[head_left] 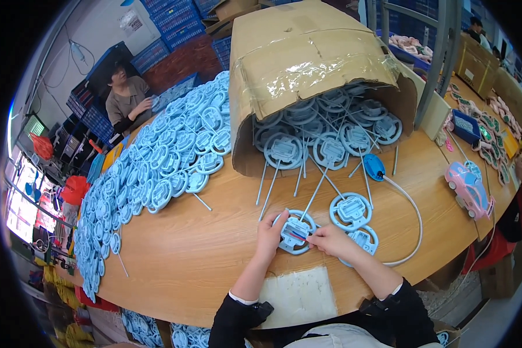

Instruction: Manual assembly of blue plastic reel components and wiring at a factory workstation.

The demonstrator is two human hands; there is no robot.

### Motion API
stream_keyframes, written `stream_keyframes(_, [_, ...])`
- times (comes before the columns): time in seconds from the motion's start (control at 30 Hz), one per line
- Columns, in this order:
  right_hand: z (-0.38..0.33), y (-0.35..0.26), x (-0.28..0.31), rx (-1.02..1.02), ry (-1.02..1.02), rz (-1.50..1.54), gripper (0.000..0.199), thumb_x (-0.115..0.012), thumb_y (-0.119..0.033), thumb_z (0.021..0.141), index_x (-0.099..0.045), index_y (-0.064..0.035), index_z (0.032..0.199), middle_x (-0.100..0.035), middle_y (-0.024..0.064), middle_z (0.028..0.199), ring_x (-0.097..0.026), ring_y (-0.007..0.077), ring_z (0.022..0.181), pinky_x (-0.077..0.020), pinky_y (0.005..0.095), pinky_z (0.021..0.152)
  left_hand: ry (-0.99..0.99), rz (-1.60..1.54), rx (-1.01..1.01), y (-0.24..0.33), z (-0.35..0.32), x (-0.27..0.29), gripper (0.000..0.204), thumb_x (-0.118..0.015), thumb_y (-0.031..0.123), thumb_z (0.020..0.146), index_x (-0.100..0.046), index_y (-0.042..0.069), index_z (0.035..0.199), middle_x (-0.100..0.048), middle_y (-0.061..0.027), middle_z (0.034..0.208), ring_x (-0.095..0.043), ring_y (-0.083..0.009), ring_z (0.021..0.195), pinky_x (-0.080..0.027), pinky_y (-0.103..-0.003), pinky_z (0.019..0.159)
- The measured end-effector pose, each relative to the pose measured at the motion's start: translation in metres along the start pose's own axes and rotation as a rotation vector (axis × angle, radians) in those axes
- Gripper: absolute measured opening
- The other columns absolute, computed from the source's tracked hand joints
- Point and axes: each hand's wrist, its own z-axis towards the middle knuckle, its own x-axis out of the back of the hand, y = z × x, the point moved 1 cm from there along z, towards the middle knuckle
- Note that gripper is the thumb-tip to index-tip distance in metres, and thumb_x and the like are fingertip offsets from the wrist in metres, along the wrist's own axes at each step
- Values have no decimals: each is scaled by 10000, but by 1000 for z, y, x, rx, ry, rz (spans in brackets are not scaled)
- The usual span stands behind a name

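Note:
My left hand [268,233] is closed on the left rim of a light blue toy steering wheel [292,227], which has a thin rod pointing away from me. At its hollow hub, my right hand [329,239] pinches the end of thin red and blue wires [298,235]. Just to the right, a second blue steering wheel [351,210] lies on the table, partly over a third one [362,239]. My right forearm hides some of that third wheel.
A tipped cardboard box [313,46] spills more wheels ahead. A large heap of blue wheels [174,151] covers the left. On the right are a blue device with a white cable [374,167] and a pink toy car [468,188]. A worn white sheet [298,297] lies before me; a co-worker [124,98] sits opposite.

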Motion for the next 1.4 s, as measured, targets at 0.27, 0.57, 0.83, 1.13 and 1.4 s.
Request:
stream_keyframes(0.27, [-1, 12, 4, 54, 75, -76, 229, -564, -227, 732, -620, -23, 645, -561, 86, 541, -528, 153, 502, -405, 276, 493, 33, 185, -14, -10, 4, -5, 291, -577, 266, 777, -594, -24, 790, -577, -53, 692, -478, -88, 588, -383, -242, 527])
stream_keyframes(0.57, [12, 13, -16, 193, 23, -70, 255, -531, -219, 730, -596, 0, 616, -581, 93, 557, -559, 167, 506, -428, 297, 490, 39, -1, 97, -16, 4, 18, 202, -561, 214, 792, -562, 12, 796, -577, -58, 707, -546, -129, 645, -433, -254, 557])
stream_keyframes(0.83, [0, 12, 0, 122, 78, -102, 278, -520, -219, 733, -591, 4, 584, -565, 94, 525, -547, 179, 470, -424, 301, 464, -54, 12, 243, -15, 1, 7, 315, -476, 282, 832, -498, 28, 1018, -582, -96, 868, -585, -196, 726, -509, -299, 584])
stream_keyframes(1.13, [12, 21, -7, 113, 56, -46, 295, -522, -225, 730, -576, -8, 537, -549, 76, 495, -527, 170, 438, -415, 296, 445, -197, 167, 66, -14, 2, 12, 272, -454, 238, 851, -497, 34, 1026, -562, -97, 922, -559, -180, 793, -476, -284, 653])
stream_keyframes(1.4, [10, 17, -11, 115, 40, 7, 300, -524, -225, 738, -572, -8, 536, -545, 72, 491, -511, 154, 421, -398, 288, 424, -208, 266, 12, -12, 1, 19, 257, -492, 193, 832, -491, 24, 1026, -560, -96, 915, -557, -179, 792, -474, -276, 646])
